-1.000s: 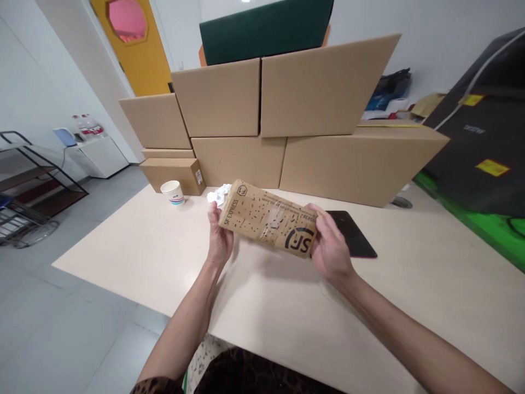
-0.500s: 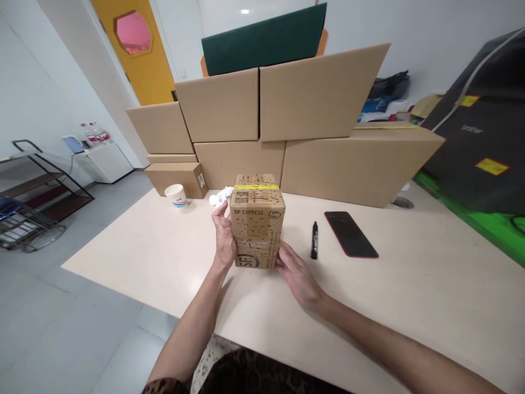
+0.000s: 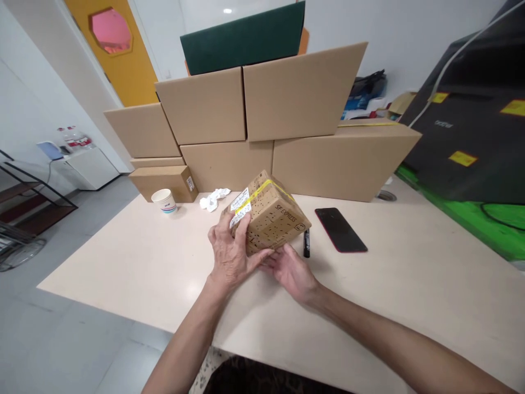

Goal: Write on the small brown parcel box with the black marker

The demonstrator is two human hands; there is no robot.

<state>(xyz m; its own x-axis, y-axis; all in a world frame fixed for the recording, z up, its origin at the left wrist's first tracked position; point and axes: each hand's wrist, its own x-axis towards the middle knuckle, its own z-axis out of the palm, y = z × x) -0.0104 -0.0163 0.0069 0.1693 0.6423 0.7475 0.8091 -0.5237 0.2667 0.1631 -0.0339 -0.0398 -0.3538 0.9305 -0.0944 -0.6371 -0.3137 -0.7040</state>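
While tilted on one corner above the table (image 3: 410,284), the small cardboard parcel (image 3: 270,216) sits between our hands: left hand (image 3: 229,254) fingers wrapped over its labelled near face, right hand (image 3: 293,271) cupping underneath; matte printed board, yellow tape band, long axis slanting up-left; marker (image 3: 306,242) and phone (image 3: 339,230) just right

Both hands (image 3: 262,262) closed, arms forward

this looks like a parcel packing or mailroom space: plain cardboard cartons (image 3: 262,126) stacked along a pale tabletop (image 3: 410,284), a printed courier box (image 3: 273,216), a black marker (image 3: 305,243), grey floor, a yellow door (image 3: 115,49) and a metal rack (image 3: 24,191) nearby.
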